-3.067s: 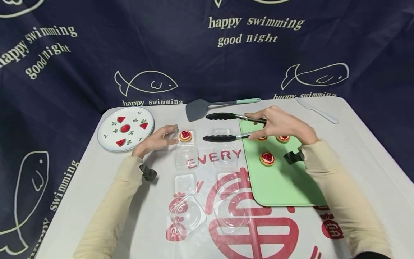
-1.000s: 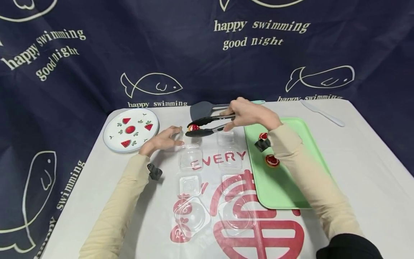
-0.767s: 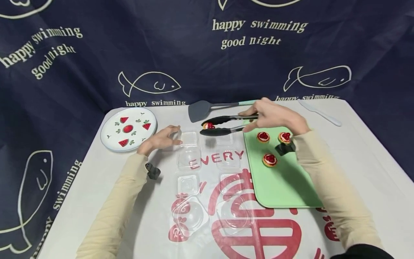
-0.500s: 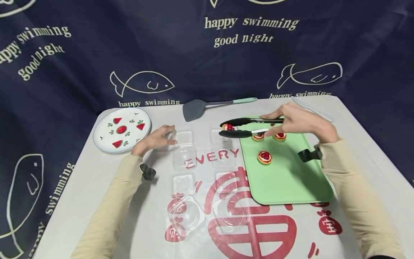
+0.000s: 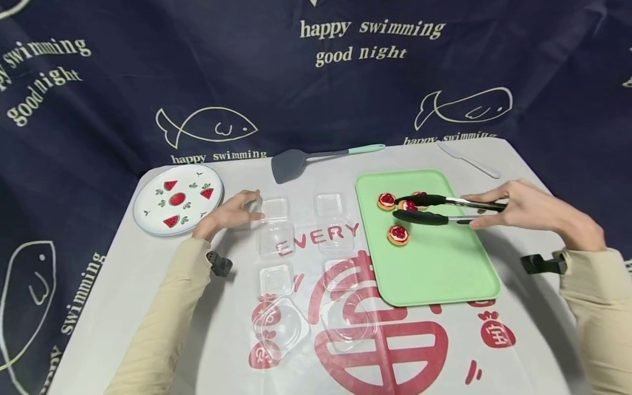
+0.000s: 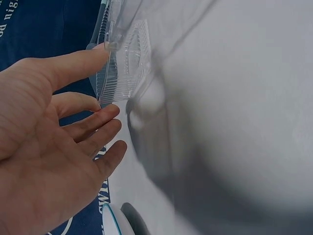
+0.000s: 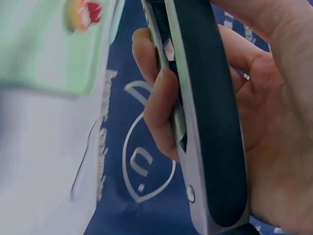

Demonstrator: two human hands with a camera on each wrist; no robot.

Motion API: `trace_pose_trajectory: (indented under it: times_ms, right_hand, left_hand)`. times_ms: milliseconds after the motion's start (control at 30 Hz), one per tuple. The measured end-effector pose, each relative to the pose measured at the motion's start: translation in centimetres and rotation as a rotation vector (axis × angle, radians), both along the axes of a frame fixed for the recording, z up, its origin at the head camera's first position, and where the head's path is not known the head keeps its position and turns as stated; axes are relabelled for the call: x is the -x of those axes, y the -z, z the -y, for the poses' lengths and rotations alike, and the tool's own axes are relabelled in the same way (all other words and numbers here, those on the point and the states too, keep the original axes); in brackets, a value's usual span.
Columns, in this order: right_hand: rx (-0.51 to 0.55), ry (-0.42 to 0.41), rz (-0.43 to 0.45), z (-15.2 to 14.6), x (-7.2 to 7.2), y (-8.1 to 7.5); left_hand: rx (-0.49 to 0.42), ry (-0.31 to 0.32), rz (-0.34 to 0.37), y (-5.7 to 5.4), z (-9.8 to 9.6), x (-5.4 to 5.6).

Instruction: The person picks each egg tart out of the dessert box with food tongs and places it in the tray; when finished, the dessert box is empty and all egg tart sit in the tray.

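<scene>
In the head view my right hand (image 5: 533, 211) grips black-and-steel tongs (image 5: 424, 218) over the green tray (image 5: 434, 269). Between the tong tips is a red-topped tart (image 5: 408, 206), close over the tray among other tarts (image 5: 398, 235). The right wrist view has the tongs' handle (image 7: 220, 122) in my fingers and a blurred tart (image 7: 83, 14) on the tray. My left hand (image 5: 229, 214) holds the left side of a clear plastic box (image 5: 274, 209), its lid folded open toward me. The left wrist view shows thumb and forefinger at the box's ribbed edge (image 6: 115, 83).
More clear lidded boxes (image 5: 340, 274) stand open in the table's middle. A watermelon-pattern plate (image 5: 148, 203) is at the back left. A grey spatula (image 5: 288, 164) and a pale knife (image 5: 469, 160) lie along the back edge, before a dark blue cloth (image 5: 296, 109).
The tongs took the tart out of the back left box and carried it right, over the green tray. My left hand has stayed at that box.
</scene>
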State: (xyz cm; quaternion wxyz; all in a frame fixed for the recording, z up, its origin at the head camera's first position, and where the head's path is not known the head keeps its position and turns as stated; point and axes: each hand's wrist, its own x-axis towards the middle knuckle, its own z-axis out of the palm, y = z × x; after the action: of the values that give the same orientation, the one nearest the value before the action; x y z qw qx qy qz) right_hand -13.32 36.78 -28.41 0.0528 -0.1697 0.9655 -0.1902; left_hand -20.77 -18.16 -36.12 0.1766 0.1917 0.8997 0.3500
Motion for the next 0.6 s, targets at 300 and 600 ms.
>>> trace_pose_trajectory:
  times_ms: [300,600]
  right_hand:
    - [-0.011,0.032,-0.055,-3.5,-2.1,2.5]
    - [0.023,0.019,-0.074,-4.5,-3.2,3.7]
  left_hand:
    - [-0.001,-0.018,0.018,-0.3,0.1,0.0]
    - [-0.004,-0.014,0.040,-0.1,-0.3,0.0]
